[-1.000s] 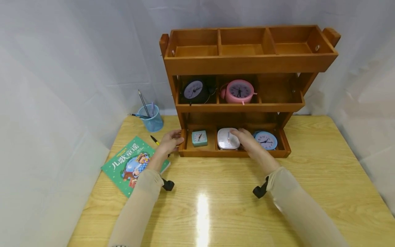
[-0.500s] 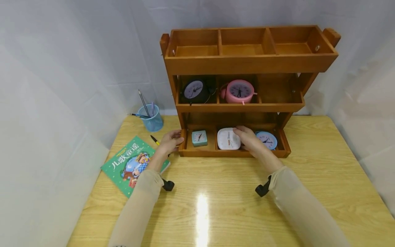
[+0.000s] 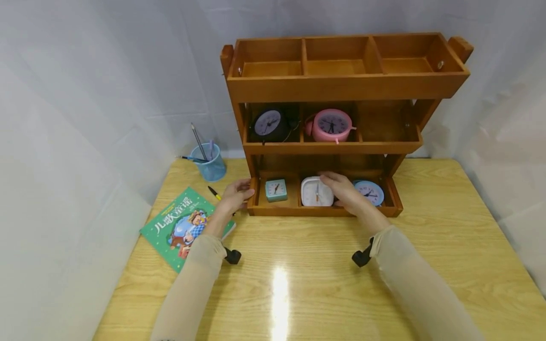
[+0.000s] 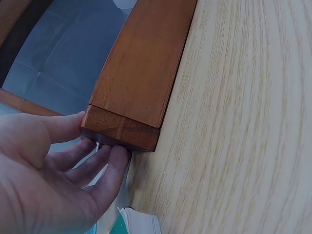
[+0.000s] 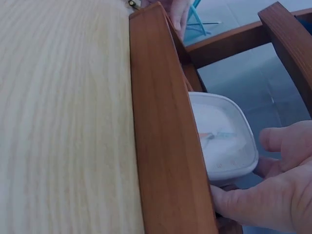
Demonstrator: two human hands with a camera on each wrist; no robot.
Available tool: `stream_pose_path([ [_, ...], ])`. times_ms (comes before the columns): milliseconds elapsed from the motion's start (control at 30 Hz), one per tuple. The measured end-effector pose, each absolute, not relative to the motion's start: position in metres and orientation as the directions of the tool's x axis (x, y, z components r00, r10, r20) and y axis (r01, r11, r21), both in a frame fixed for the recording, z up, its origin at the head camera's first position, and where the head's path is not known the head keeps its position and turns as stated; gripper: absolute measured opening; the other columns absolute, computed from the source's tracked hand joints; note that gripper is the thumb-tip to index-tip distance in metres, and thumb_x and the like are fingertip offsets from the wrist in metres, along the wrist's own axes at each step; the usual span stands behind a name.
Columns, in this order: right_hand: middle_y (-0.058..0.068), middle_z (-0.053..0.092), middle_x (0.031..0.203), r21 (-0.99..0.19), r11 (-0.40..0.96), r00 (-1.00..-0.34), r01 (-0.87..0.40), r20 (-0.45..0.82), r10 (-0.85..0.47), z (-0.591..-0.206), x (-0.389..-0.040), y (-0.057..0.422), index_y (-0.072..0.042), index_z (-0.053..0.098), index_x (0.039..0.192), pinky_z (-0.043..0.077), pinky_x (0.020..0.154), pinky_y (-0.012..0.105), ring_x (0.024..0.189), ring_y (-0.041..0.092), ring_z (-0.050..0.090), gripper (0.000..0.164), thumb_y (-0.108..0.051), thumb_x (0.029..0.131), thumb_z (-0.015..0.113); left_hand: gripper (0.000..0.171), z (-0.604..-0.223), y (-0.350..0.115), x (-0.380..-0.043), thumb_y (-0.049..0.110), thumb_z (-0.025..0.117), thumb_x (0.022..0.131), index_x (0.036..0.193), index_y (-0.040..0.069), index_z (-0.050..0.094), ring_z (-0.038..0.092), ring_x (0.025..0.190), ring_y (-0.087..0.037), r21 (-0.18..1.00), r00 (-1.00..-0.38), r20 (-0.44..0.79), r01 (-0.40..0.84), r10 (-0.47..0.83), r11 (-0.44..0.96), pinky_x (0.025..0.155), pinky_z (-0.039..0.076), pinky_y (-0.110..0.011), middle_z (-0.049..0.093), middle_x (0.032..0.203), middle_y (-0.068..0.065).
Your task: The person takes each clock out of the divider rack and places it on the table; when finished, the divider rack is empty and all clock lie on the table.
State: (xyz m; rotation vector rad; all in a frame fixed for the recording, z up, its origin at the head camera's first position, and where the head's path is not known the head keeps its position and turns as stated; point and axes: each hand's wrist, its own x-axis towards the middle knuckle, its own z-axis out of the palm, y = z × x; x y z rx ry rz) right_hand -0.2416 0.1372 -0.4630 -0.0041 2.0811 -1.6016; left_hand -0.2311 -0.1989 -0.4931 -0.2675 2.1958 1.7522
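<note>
In the head view, a white square alarm clock (image 3: pixel 317 192) sits in the middle compartment of the wooden rack's bottom tray (image 3: pixel 294 211). My right hand (image 3: pixel 344 192) holds it by its right side; in the right wrist view, fingers (image 5: pixel 272 139) lie at the clock's edge and some are hidden behind it. My left hand (image 3: pixel 232 196) grips the left end of the bottom tray, thumb at the corner and fingertips against the side in the left wrist view. A small mint clock (image 3: pixel 276 190) stands in the left compartment, a blue round clock (image 3: pixel 368 192) in the right one.
The middle tier bears a black clock (image 3: pixel 268 124) and a pink clock (image 3: pixel 331 125); the top tier (image 3: pixel 345 87) overhangs them. Left of the rack are a blue pen cup (image 3: pixel 213 168), a green book (image 3: pixel 175 237) and a yellow-and-black pen (image 3: pixel 214 193).
My right fingers have shifted from the white clock's face to its right edge. The clock's face has tipped slightly, losing its glare and showing the hands. My left hand has stayed put.
</note>
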Motion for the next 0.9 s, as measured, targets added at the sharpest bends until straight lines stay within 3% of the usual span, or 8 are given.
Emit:
stream_pose_path([
  [100, 0.013, 0.018, 0.177, -0.906, 0.288, -0.854, 0.311, -0.400, -0.333, -0.462, -0.244, 0.139, -0.017, 0.031, 0.167, 0.033, 0.118, 0.076, 0.163, 0.039, 0.016, 0.057, -0.036, 0.114, 0.042, 0.057, -0.494, -0.200, -0.231, 0.013, 0.056, 0.109, 0.163, 0.010, 0.038, 0.049, 0.145, -0.038, 0.909, -0.931, -0.363, -0.342, 0.047, 0.238, 0.119, 0.046, -0.055, 0.045, 0.162, -0.020],
  [200, 0.014, 0.025, 0.174, -0.904, 0.266, -0.835, 0.336, -0.416, -0.361, -0.463, -0.247, 0.141, -0.018, 0.034, 0.166, 0.036, 0.117, 0.073, 0.158, 0.038, 0.025, 0.056, -0.034, 0.113, 0.046, 0.057, -0.494, -0.200, -0.231, 0.014, 0.056, 0.109, 0.163, 0.011, 0.038, 0.050, 0.145, -0.038, 0.910, -0.931, -0.362, -0.341, 0.049, 0.237, 0.118, 0.046, -0.054, 0.045, 0.162, -0.020],
  [333, 0.014, 0.040, 0.158, -0.898, 0.243, -0.818, 0.367, -0.435, -0.375, -0.464, -0.251, 0.144, -0.021, 0.037, 0.164, 0.047, 0.108, 0.057, 0.135, 0.032, 0.045, 0.055, -0.031, 0.112, 0.050, 0.057, -0.494, -0.198, -0.231, 0.014, 0.057, 0.109, 0.163, 0.010, 0.038, 0.050, 0.145, -0.038, 0.913, -0.933, -0.355, -0.334, 0.054, 0.233, 0.118, 0.047, -0.055, 0.045, 0.162, -0.020],
  [467, 0.010, 0.048, 0.143, -0.897, 0.228, -0.811, 0.378, -0.440, -0.385, -0.464, -0.252, 0.145, -0.022, 0.037, 0.164, 0.050, 0.098, 0.045, 0.121, 0.025, 0.051, 0.056, -0.028, 0.111, 0.053, 0.057, -0.494, -0.198, -0.231, 0.014, 0.057, 0.109, 0.163, 0.009, 0.038, 0.048, 0.147, -0.039, 0.915, -0.935, -0.350, -0.329, 0.054, 0.235, 0.118, 0.045, -0.057, 0.045, 0.162, -0.020],
  [900, 0.010, 0.050, 0.138, -0.909, 0.217, -0.801, 0.356, -0.417, -0.430, -0.466, -0.254, 0.149, -0.018, 0.037, 0.164, 0.053, 0.096, 0.048, 0.119, 0.027, 0.053, 0.054, -0.030, 0.113, 0.049, 0.056, -0.495, -0.199, -0.229, 0.016, 0.057, 0.109, 0.162, 0.010, 0.039, 0.049, 0.146, -0.037, 0.915, -0.935, -0.352, -0.336, 0.035, 0.225, 0.118, 0.046, -0.056, 0.045, 0.161, -0.019],
])
